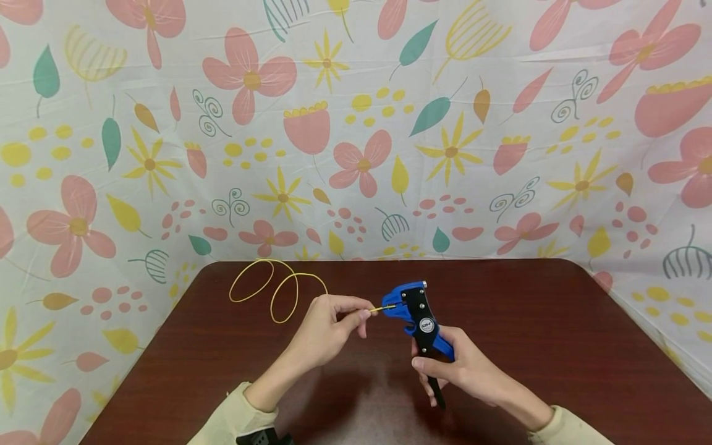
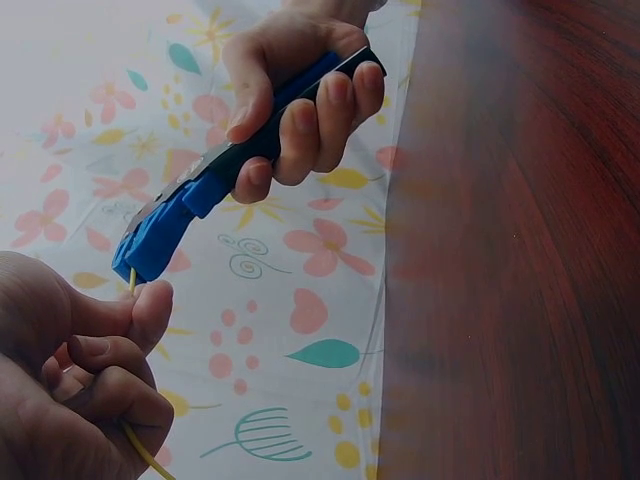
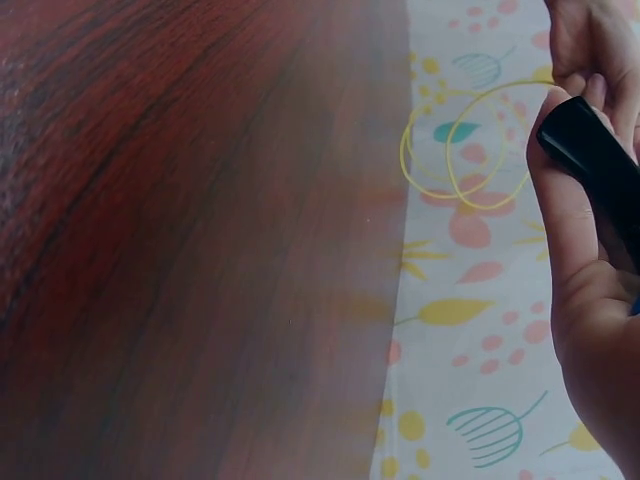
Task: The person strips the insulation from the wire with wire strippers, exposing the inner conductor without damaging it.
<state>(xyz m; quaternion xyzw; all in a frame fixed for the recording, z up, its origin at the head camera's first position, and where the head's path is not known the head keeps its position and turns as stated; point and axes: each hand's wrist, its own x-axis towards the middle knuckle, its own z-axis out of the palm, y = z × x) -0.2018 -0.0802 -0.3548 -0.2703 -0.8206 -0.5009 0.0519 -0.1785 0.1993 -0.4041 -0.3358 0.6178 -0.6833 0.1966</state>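
Blue and black wire strippers (image 1: 425, 324) are gripped by the handles in my right hand (image 1: 464, 364), head tilted up and to the left. My left hand (image 1: 328, 327) pinches a thin yellow wire (image 1: 293, 276) between thumb and forefinger, close to the tool. The wire's end reaches into the blue jaws, as the left wrist view also shows at the strippers' nose (image 2: 150, 245). From behind the left hand, the rest of the wire loops loosely off to the left. In the right wrist view, a black handle end (image 3: 570, 130) sticks out of the right hand.
A dark reddish-brown table (image 1: 534, 321) spreads beneath both hands. Behind it hangs a white cloth (image 1: 356, 111) printed with flowers and leaves. A black device (image 1: 261, 436) sits at the left wrist.
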